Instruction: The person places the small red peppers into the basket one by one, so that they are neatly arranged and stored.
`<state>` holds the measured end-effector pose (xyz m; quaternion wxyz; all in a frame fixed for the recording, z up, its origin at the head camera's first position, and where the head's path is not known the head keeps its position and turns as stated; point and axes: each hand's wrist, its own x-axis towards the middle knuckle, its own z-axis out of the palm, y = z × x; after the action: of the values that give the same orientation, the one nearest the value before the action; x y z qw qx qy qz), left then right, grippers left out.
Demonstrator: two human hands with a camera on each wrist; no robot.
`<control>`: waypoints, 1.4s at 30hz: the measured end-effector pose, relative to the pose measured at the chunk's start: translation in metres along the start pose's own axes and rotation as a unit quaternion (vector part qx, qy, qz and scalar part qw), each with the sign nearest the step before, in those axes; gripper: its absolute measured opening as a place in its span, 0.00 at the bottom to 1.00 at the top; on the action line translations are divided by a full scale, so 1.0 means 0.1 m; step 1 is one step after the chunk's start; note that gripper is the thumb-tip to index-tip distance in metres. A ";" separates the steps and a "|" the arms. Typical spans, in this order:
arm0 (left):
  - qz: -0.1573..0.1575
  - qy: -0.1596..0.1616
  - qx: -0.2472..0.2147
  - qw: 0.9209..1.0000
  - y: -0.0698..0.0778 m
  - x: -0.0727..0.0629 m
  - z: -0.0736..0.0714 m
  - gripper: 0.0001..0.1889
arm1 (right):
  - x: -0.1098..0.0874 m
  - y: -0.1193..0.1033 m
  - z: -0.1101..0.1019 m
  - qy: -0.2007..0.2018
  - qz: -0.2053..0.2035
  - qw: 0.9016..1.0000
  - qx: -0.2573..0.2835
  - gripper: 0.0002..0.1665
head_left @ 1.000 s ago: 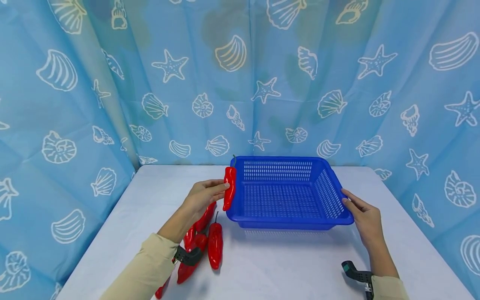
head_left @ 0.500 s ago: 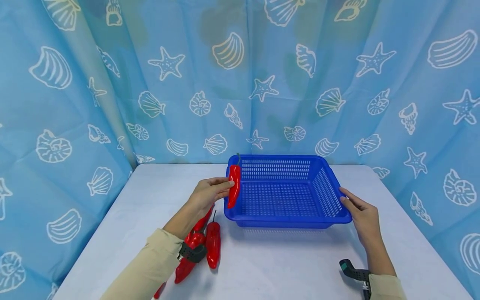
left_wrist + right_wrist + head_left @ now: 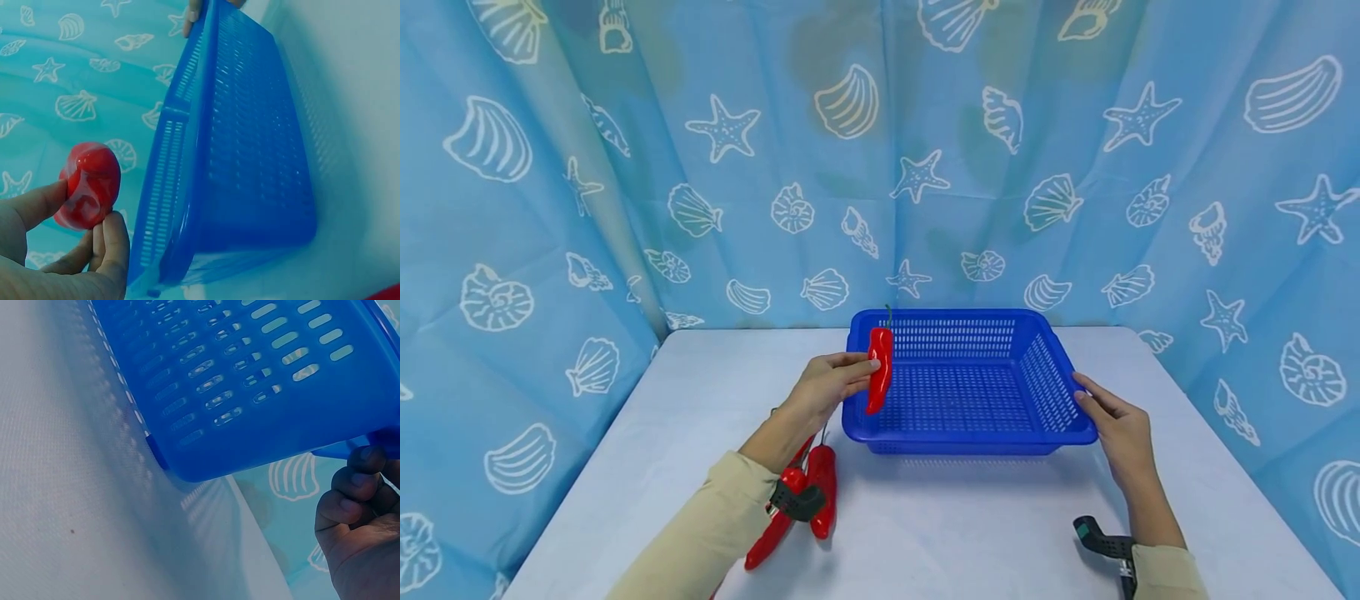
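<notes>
A glossy red chili pepper (image 3: 881,371) with a green stem stands upright between the thumb and fingers of my left hand (image 3: 827,385). It overlaps the left end of a blue plastic basket (image 3: 970,442) in the head view; the left wrist view has the pepper (image 3: 90,184) beside the basket's rim (image 3: 187,219). My right hand (image 3: 1122,433) pinches the basket's right rim, thumb above and fingers curled beneath, as the right wrist view shows (image 3: 362,519). The basket holds nothing inside. Several more red peppers (image 3: 822,492) lie below my left forearm, partly hidden by it.
The basket stands toward the back of a white-covered table (image 3: 970,533). A blue curtain (image 3: 850,167) with white shell and starfish prints hangs behind and along both sides. A dark strap with a camera (image 3: 797,500) sits on each wrist.
My left hand has carried the pepper a little to the right, from the basket's left edge to over its left end. The right hand keeps its hold on the rim.
</notes>
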<state>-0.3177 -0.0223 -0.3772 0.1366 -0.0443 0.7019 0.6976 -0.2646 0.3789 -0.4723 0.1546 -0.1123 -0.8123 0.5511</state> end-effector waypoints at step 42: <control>-0.002 -0.035 0.014 0.999 0.03 0.14 0.51 0.23 | -0.02 -0.01 -0.01 0.000 0.003 1.000 0.009 0.32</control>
<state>-0.3256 0.0297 -0.3776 0.1628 -0.0191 0.7062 0.6888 -0.2626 0.3790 -0.4708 0.1539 -0.1138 -0.8067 0.5592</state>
